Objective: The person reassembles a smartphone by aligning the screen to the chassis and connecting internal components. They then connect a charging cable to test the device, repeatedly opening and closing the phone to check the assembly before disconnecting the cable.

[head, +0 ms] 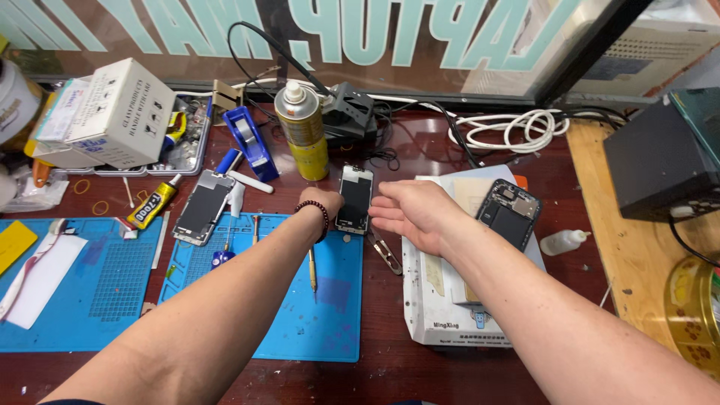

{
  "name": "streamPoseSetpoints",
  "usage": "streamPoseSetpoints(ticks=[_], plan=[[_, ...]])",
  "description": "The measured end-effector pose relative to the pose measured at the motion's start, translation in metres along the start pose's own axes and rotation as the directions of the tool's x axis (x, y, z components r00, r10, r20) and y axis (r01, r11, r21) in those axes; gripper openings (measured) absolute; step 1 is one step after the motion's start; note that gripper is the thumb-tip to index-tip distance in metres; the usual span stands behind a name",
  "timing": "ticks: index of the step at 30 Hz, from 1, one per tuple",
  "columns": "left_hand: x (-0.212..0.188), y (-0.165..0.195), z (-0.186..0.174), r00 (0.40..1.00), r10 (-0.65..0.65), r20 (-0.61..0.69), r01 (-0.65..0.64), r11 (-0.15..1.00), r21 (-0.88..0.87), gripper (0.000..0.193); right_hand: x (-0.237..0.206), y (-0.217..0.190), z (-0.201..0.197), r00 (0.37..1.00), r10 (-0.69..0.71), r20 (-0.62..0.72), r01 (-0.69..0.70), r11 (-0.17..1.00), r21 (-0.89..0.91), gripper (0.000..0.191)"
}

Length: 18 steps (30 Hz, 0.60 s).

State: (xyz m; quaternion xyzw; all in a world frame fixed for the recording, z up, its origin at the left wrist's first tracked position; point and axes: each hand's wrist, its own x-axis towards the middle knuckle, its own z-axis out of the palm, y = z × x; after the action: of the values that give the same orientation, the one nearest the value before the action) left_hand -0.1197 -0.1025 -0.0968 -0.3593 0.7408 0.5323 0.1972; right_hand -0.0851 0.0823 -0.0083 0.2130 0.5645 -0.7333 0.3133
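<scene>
On the dark red wooden tabletop [390, 367] lies a blue rubber work mat [330, 315], and just past its far edge the left hand [324, 202] closes its fingers on a slim black phone screen panel [355, 199]. The right hand [409, 214] hovers just beside the panel, fingers open (holding nothing). Farther back stands a yellow-and-silver spray can [303, 131].

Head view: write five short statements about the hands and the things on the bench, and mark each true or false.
1. The left hand touches the phone lying between the hands. True.
2. The right hand grips a screwdriver. False: it is open and holds nothing.
3. A beaded bracelet sits on the left wrist. True.
4. The spray can lies on its side. False: it stands upright.
5. An opened phone body rests on the white machine. True.
</scene>
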Motion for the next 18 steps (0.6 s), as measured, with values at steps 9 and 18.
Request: streamPoseSetpoints(ticks=[9,18], plan=[[-0.011,0.003,-0.008,0.999,0.032,0.021,-0.033,0.996,0.080,0.022,0.005,0.006,0.007,0.998,-0.023,0.051,0.026,0.998,-0.053,0.046],[-0.025,-0.019,-0.084,0.992,0.120,0.046,-0.109,0.973,-0.204,0.017,0.012,0.013,0.056,0.988,-0.078,0.134,0.082,0.996,-0.028,0.018]])
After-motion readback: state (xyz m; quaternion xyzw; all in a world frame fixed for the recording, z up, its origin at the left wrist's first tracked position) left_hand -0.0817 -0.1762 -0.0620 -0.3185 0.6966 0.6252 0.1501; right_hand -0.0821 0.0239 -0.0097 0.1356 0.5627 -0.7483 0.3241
